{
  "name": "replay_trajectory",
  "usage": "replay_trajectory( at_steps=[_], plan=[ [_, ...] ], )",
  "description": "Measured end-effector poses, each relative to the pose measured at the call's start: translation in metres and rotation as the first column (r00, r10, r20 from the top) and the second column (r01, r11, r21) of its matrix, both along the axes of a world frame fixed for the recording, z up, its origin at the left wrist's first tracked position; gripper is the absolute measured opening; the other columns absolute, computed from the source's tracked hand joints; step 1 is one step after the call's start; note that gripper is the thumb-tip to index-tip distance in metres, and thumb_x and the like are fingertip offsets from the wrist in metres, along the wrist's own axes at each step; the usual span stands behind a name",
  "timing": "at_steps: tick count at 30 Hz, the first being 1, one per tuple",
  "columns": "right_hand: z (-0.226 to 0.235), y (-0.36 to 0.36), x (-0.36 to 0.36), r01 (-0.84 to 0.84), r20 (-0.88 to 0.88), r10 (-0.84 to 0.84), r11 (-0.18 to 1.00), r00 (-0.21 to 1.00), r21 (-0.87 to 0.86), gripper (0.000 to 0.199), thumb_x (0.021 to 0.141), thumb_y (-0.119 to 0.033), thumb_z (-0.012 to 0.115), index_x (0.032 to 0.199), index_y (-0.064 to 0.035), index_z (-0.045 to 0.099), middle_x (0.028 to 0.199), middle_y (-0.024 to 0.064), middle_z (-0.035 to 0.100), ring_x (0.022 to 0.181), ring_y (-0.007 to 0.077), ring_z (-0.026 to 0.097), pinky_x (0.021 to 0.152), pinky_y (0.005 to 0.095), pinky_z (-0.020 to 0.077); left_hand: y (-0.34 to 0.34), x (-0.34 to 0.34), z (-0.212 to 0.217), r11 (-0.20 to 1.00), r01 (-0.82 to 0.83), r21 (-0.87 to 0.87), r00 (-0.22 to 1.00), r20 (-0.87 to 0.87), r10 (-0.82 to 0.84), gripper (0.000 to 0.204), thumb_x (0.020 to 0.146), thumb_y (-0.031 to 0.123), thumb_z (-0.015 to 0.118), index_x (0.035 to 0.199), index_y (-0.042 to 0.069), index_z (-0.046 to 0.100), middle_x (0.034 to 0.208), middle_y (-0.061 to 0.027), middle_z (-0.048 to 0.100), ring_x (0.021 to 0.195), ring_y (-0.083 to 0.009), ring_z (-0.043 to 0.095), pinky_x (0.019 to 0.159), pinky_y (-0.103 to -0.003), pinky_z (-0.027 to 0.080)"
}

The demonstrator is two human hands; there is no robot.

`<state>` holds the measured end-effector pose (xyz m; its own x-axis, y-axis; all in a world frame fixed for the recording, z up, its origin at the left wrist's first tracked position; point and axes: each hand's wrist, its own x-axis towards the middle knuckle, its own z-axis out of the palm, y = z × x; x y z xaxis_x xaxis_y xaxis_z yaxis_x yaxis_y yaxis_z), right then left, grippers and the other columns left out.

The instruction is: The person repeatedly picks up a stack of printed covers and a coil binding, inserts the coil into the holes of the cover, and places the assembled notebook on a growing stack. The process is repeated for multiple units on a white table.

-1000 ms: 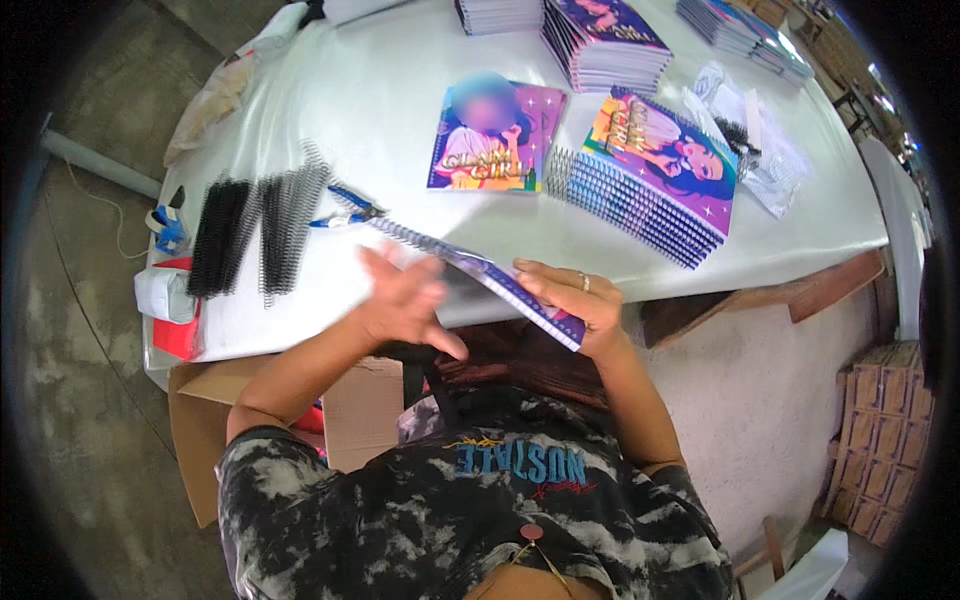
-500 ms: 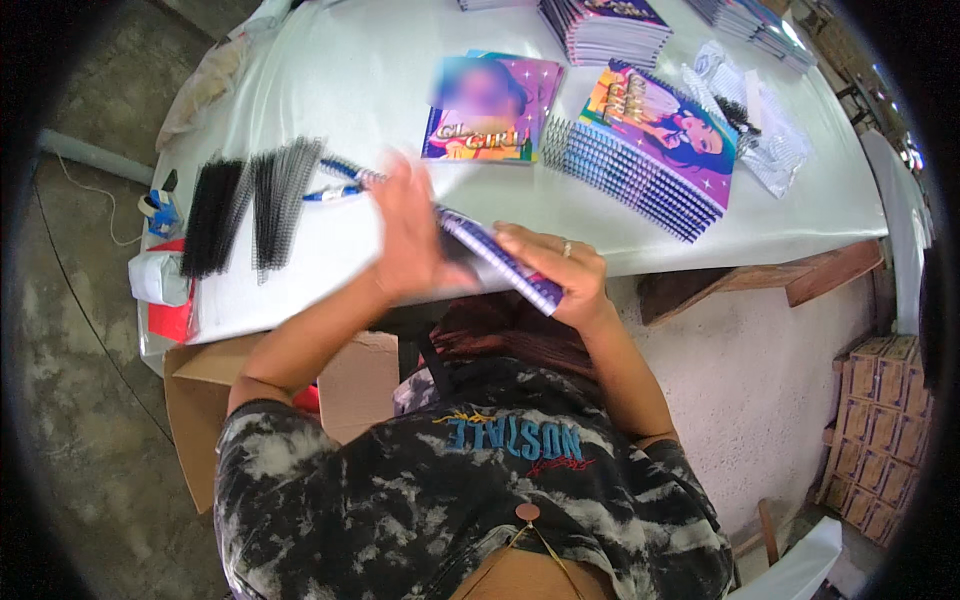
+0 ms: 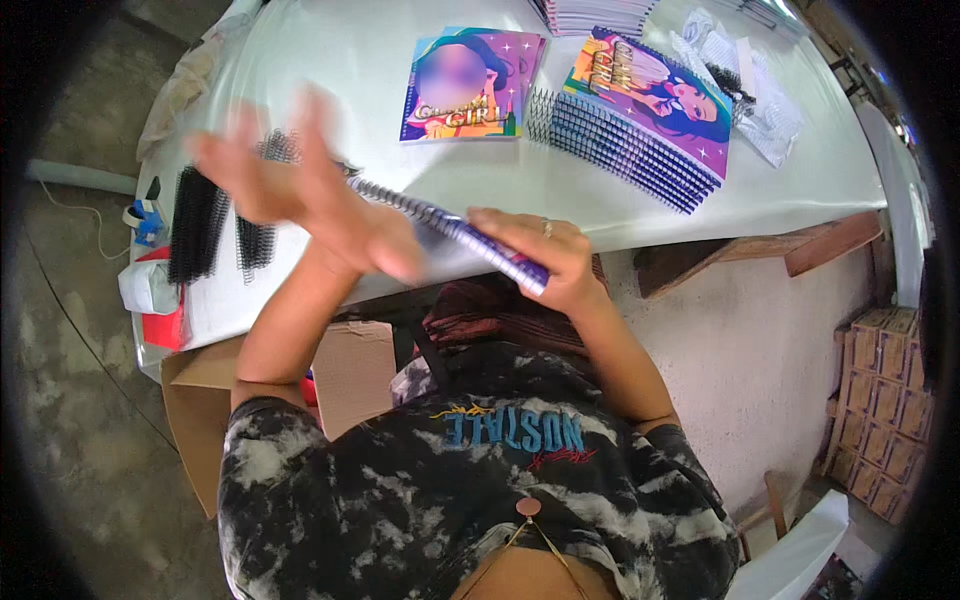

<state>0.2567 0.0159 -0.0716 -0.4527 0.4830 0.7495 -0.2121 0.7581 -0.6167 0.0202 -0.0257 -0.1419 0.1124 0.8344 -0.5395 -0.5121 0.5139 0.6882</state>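
My right hand [image 3: 558, 258] grips a purple-covered notebook [image 3: 500, 252] by its end, tilted over the table's near edge. A spiral binding coil [image 3: 392, 196] runs along the notebook's edge and sticks out past its far-left end. Beside that loose end, my left hand [image 3: 325, 205] is raised with fingers spread, smeared by motion, and holds nothing visible. Behind it lie two bundles of black binding coils, one at the left [image 3: 196, 225] and another [image 3: 257, 245] partly covered by the hand.
Colourful covers [image 3: 470, 125] lie at the table's middle. Right of them is a fanned stack of spiral notebooks [image 3: 640, 145], beside crumpled clear plastic [image 3: 770, 130]. More notebooks [image 3: 600, 15] stand at the back. A tape dispenser [image 3: 146, 222] sits far left; a cardboard box [image 3: 355, 365] is below the edge.
My left hand has moved left and up, away from the notebook, its fingers spreading. More of the coil shows now. The right hand keeps hold of the notebook. The view has shifted slightly.
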Motion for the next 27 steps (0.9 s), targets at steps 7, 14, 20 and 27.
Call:
replay_trajectory(
  at_steps=[7, 14, 20, 27],
  plan=[
    [-0.005, 0.006, -0.001, 0.072, 0.012, -0.073, 0.996, 0.997, 0.045, 0.038, 0.068, 0.002, 0.063, 0.106, -0.0004, 0.061, 0.100, 0.0142, 0.065, 0.084, 0.0268, 0.066, 0.072, 0.0326, 0.0525, -0.011, -0.011, 0.006, 0.124, 0.951, -0.282, -0.274, -0.587, 0.762, 0.087, 0.067, 0.069, 0.055, 0.129, 0.011, 0.038, 0.106, -0.0129, 0.050, 0.093, -0.0296, 0.048, 0.079, -0.052, 0.039],
    [-0.009, 0.005, -0.008, 0.130, 0.005, -0.130, 0.984, 0.991, -0.118, 0.036, 0.071, 0.003, 0.061, 0.108, -0.0019, 0.062, 0.100, 0.0150, 0.065, 0.087, 0.0247, 0.066, 0.072, 0.0304, 0.0515, -0.014, 0.066, 0.025, 0.113, 0.836, 0.537, 0.180, -0.462, 0.868, 0.097, 0.070, 0.077, 0.044, 0.133, 0.004, 0.033, 0.129, -0.0231, 0.039, 0.123, -0.0459, 0.028, 0.100, -0.063, 0.011],
    [-0.006, -0.004, -0.019, 0.143, 0.044, -0.141, 0.989, 0.989, -0.031, 0.052, 0.060, 0.001, 0.061, 0.112, -0.0049, 0.059, 0.099, 0.0159, 0.064, 0.084, 0.0292, 0.065, 0.073, 0.0346, 0.0515, 0.009, 0.070, 0.084, 0.216, 0.837, 0.502, -0.026, -0.357, 0.934, 0.103, 0.069, 0.078, 0.043, 0.127, -0.006, 0.031, 0.120, -0.0276, 0.041, 0.110, -0.0495, 0.038, 0.086, -0.064, 0.026],
    [-0.005, 0.002, -0.015, 0.119, 0.062, -0.115, 0.990, 0.991, -0.074, 0.052, 0.062, -0.002, 0.065, 0.114, -0.0056, 0.058, 0.102, 0.0161, 0.063, 0.087, 0.0293, 0.064, 0.074, 0.0344, 0.0518, 0.030, 0.043, 0.025, 0.015, 0.963, 0.270, -0.001, -0.049, 0.999, 0.093, 0.072, 0.071, 0.050, 0.134, 0.006, 0.027, 0.125, -0.0213, 0.038, 0.118, -0.0418, 0.035, 0.094, -0.059, 0.029]
  ],
)
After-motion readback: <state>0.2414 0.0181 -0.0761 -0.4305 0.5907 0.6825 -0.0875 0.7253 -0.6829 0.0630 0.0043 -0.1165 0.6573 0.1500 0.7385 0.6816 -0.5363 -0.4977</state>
